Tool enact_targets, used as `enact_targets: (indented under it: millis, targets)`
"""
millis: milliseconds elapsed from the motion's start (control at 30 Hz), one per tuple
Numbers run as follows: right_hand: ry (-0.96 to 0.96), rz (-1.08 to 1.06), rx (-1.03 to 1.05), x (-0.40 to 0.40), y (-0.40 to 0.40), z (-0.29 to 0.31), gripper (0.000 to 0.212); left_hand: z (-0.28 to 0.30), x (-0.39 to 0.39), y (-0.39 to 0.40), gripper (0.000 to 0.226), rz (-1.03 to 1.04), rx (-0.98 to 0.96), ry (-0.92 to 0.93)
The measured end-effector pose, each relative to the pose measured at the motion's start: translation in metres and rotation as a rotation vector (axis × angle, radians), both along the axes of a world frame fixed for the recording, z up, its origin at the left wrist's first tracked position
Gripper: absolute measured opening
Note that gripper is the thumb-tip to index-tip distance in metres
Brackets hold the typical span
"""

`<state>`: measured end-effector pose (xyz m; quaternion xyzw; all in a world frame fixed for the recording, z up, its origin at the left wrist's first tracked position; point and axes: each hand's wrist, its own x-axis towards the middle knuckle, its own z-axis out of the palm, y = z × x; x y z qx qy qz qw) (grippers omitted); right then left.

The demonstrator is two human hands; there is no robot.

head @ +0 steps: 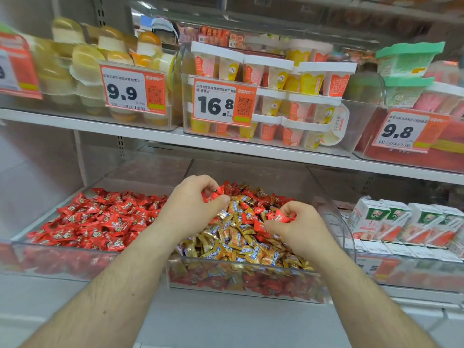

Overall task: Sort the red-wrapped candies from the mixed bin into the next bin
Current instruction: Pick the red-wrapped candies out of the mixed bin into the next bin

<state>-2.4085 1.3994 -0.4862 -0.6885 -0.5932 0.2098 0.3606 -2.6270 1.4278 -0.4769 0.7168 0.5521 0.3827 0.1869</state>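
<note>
Both hands over mixed bin, frame centre. Left hand fingers curled round red candies; right hand pinching more, likely gathering handfuls. Red-only bin lower left, adjoining, probable destination.

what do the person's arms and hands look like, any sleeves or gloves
Both forearms are bare as far as the picture shows, with no sleeves in view. The left hand and right hand wear no gloves. No rings, watch or bracelets show. The forearms have visible hair.
</note>
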Motion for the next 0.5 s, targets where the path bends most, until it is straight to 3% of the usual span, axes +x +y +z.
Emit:
enact_targets:
  millis: [133, 233, 333, 500]
  targets:
    - [0.225, 0.105, 0.088, -0.029, -0.011, 0.01, 0.027, 0.007, -0.037, -0.011, 0.011, 0.059, 0.036, -0.073]
    - [0.25, 0.212, 0.106, -0.065, -0.013, 0.019, 0.024, 0.002, -0.069, -0.011, 0.013, 0.127, 0.006, -0.111]
    - [0.168, 0.328, 0.137, -0.106, -0.006, 0.029, 0.019, -0.009, -0.1, -0.009, 0.014, 0.182, -0.054, -0.142]
    - [-0.133, 0.482, 0.179, -0.17, 0.012, 0.036, 0.016, -0.026, -0.136, -0.002, 0.01, 0.266, -0.093, -0.102]
